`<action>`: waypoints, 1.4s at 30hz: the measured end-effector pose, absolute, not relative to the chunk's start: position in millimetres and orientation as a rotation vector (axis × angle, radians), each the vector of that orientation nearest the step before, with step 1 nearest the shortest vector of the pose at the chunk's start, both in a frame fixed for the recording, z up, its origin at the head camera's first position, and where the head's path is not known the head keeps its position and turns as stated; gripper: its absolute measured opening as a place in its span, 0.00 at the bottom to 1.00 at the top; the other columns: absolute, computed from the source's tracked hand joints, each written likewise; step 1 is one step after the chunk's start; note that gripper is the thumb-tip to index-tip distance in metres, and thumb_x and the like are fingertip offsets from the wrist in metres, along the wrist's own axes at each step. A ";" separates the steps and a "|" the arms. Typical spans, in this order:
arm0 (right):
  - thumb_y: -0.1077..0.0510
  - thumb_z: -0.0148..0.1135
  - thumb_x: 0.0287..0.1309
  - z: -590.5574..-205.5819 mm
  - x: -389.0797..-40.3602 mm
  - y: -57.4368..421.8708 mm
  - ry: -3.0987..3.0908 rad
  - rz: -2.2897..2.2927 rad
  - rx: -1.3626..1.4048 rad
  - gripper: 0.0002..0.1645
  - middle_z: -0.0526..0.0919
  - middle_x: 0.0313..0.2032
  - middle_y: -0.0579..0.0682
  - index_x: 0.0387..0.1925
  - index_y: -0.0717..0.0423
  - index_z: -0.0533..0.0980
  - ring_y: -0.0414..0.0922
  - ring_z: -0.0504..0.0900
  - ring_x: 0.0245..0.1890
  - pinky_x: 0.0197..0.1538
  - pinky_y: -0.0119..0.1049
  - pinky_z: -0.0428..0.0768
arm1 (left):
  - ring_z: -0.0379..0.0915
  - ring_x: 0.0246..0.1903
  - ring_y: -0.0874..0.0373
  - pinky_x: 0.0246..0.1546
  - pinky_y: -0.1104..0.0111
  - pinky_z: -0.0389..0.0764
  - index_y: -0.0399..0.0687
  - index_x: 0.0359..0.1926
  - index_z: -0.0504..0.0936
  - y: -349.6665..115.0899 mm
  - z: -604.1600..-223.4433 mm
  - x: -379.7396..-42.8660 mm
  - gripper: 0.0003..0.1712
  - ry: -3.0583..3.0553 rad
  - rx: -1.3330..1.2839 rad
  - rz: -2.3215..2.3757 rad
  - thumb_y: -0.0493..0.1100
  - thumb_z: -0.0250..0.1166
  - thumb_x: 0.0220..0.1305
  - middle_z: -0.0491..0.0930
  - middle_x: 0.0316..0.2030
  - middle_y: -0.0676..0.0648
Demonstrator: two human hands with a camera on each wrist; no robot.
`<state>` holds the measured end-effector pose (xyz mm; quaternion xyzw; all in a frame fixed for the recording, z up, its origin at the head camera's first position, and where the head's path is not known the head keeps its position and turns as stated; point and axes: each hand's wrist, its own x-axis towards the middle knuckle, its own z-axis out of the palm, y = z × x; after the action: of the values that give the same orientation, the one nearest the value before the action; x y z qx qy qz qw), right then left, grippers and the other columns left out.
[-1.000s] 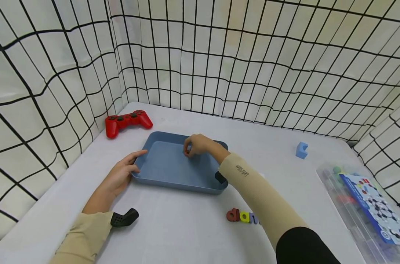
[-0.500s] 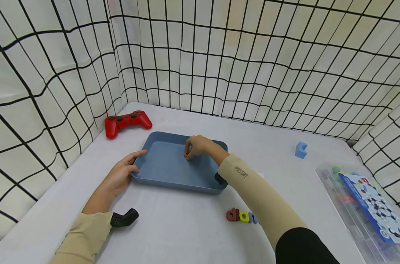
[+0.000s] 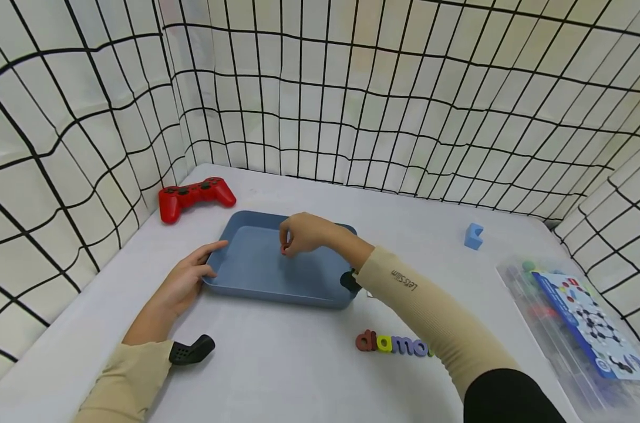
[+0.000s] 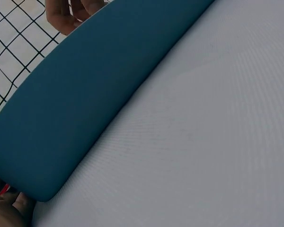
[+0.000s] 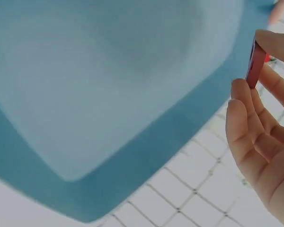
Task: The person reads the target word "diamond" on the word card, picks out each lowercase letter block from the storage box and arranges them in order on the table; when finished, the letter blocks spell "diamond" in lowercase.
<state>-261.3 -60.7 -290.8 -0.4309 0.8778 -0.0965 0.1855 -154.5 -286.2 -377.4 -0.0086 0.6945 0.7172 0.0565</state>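
Observation:
A blue-grey tray lies on the white table. My left hand grips its left rim, thumb and index finger over the edge. In the left wrist view, part of that hand shows at the tray's corner. My right hand is over the tray interior, pinching a small flat dark-red piece between thumb and fingers. The piece stands edge-on, so its shape cannot be made out. Coloured toy letters form a row in front of the tray, and the right sleeve hides the row's end.
A red game controller lies behind the tray at the left. A light-blue notched block is at the right. Further right sits a clear plastic box with a blue booklet on top. Netting over white walls encloses the table.
The head view has shifted slightly to the right. More letters have come out from behind the right sleeve. The red piece, hidden at first, shows at the right fingertips. The left hand keeps its place.

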 end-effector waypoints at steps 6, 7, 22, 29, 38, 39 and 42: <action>0.54 0.60 0.43 -271.7 -234.3 -33.4 2.460 -0.289 -1.384 0.10 0.72 0.30 0.43 0.31 0.50 0.73 0.37 0.69 0.31 0.31 0.28 0.68 | 0.26 0.60 0.54 0.54 0.57 0.38 0.41 0.60 0.56 -286.3 -379.2 -155.0 0.34 2.106 -0.006 2.175 0.25 0.41 0.47 0.33 0.63 0.46; 0.54 0.60 0.43 -269.8 -229.8 -26.4 2.465 -0.301 -1.405 0.10 0.72 0.30 0.43 0.31 0.50 0.73 0.36 0.69 0.30 0.31 0.28 0.68 | 0.27 0.60 0.54 0.54 0.57 0.38 0.41 0.60 0.55 -286.5 -379.5 -155.0 0.34 2.111 0.006 2.173 0.24 0.41 0.47 0.33 0.63 0.46; 0.54 0.63 0.40 -286.6 -189.4 119.9 2.578 -0.466 -1.181 0.10 0.69 0.30 0.41 0.29 0.44 0.72 0.38 0.71 0.30 0.30 0.28 0.70 | 0.25 0.60 0.54 0.54 0.57 0.36 0.43 0.61 0.54 -285.0 -383.1 -153.8 0.35 2.125 0.019 2.149 0.24 0.41 0.48 0.30 0.63 0.47; 0.55 0.62 0.41 -310.9 -176.4 182.2 2.617 -0.532 -1.030 0.09 0.69 0.28 0.40 0.28 0.42 0.72 0.38 0.70 0.29 0.30 0.29 0.71 | 0.25 0.60 0.55 0.53 0.56 0.35 0.44 0.61 0.54 -285.6 -382.6 -155.7 0.35 2.114 0.005 2.165 0.24 0.40 0.48 0.29 0.63 0.46; 0.53 0.60 0.44 -331.3 -156.1 221.0 2.580 -0.605 -0.997 0.06 0.69 0.27 0.40 0.28 0.45 0.72 0.38 0.71 0.28 0.29 0.30 0.71 | 0.24 0.60 0.56 0.53 0.56 0.34 0.43 0.61 0.54 -284.1 -379.5 -157.2 0.35 2.100 0.006 2.176 0.24 0.39 0.49 0.28 0.63 0.47; 0.53 0.60 0.44 -333.0 -154.6 223.2 2.575 -0.607 -0.988 0.06 0.69 0.27 0.40 0.28 0.44 0.72 0.38 0.71 0.28 0.29 0.30 0.71 | 0.23 0.60 0.56 0.53 0.57 0.34 0.43 0.61 0.54 -283.4 -379.3 -157.2 0.35 2.098 0.008 2.177 0.24 0.39 0.49 0.28 0.63 0.47; 0.54 0.61 0.43 -338.2 -151.9 228.3 2.570 -0.606 -0.967 0.07 0.70 0.27 0.40 0.27 0.44 0.71 0.38 0.71 0.28 0.29 0.30 0.71 | 0.24 0.60 0.57 0.53 0.57 0.34 0.42 0.61 0.53 -281.7 -379.0 -157.9 0.35 2.094 0.013 2.182 0.24 0.38 0.49 0.27 0.63 0.47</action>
<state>-151.9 228.3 -338.2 -0.3393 0.9015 -0.2126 0.1642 -157.9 -281.7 -379.0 0.0044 0.6912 0.7202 0.0589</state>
